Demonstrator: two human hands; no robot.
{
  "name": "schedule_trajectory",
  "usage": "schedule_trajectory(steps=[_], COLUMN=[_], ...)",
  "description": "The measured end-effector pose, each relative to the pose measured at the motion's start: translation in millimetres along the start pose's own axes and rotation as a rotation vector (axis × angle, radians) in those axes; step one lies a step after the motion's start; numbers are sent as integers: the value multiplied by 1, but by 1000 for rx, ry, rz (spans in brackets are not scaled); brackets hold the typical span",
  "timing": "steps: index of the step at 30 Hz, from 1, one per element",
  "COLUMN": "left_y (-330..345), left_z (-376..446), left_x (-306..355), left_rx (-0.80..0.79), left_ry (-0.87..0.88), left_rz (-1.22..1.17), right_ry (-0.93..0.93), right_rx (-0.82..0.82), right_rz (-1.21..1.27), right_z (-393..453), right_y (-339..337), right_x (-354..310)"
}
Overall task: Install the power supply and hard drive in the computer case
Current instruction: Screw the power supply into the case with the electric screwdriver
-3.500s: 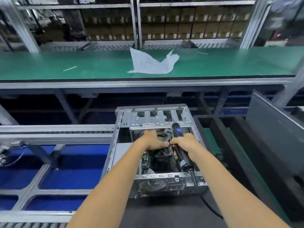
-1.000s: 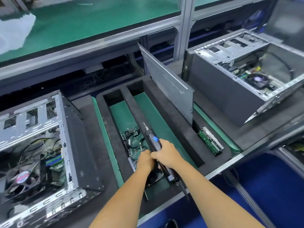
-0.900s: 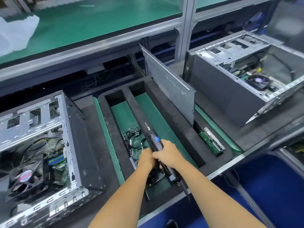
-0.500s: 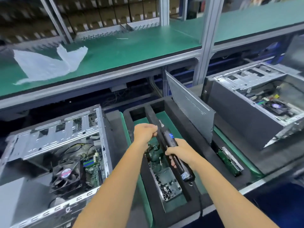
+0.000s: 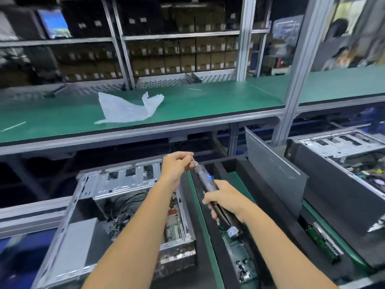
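Note:
My right hand [image 5: 224, 198] grips a black electric screwdriver [image 5: 206, 181] by its body, bit pointing up and away. My left hand [image 5: 176, 166] is pinched shut at the tip of the bit; whatever small thing sits between the fingers is hidden. Both hands hover above the right edge of the open computer case [image 5: 125, 181], which lies at lower left showing cables and a board. A hard drive [image 5: 323, 240] lies green board up in the right slot of the black foam tray [image 5: 291, 232].
A small parts box with screws [image 5: 242, 265] lies in the tray's middle slot below my right forearm. A grey side panel [image 5: 275, 170] stands upright in the foam. A second open case [image 5: 343, 147] sits at right. A white bag [image 5: 127, 110] lies on the green shelf.
My left hand has come up from the parts box in the tray to the screwdriver's bit tip. My right hand has raised the screwdriver, and my view has tilted upward.

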State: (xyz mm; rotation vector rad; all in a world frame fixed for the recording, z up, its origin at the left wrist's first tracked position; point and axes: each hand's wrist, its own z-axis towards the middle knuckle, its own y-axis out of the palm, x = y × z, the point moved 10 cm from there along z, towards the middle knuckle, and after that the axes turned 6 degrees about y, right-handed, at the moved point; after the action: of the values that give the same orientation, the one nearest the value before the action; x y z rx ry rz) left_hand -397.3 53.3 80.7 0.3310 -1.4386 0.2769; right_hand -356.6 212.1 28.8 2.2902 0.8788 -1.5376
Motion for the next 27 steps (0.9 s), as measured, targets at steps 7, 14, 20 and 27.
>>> schedule_trajectory(steps=[7, 14, 20, 27], left_y=[-55, -101, -126, -145], left_z=[-2, -8, -11, -18], left_x=[-5, -19, -30, -43], left_rx=[-49, -2, -101, -178], left_ry=[21, 17, -73, -234], left_rz=[100, 229, 168, -26], right_ry=[25, 90, 126, 133], right_rx=[-117, -183, -242, -249], right_rz=[-76, -112, -136, -147], right_z=[-1, 1, 5, 14], right_y=[50, 91, 117, 139], right_x=[-10, -13, -14, -10])
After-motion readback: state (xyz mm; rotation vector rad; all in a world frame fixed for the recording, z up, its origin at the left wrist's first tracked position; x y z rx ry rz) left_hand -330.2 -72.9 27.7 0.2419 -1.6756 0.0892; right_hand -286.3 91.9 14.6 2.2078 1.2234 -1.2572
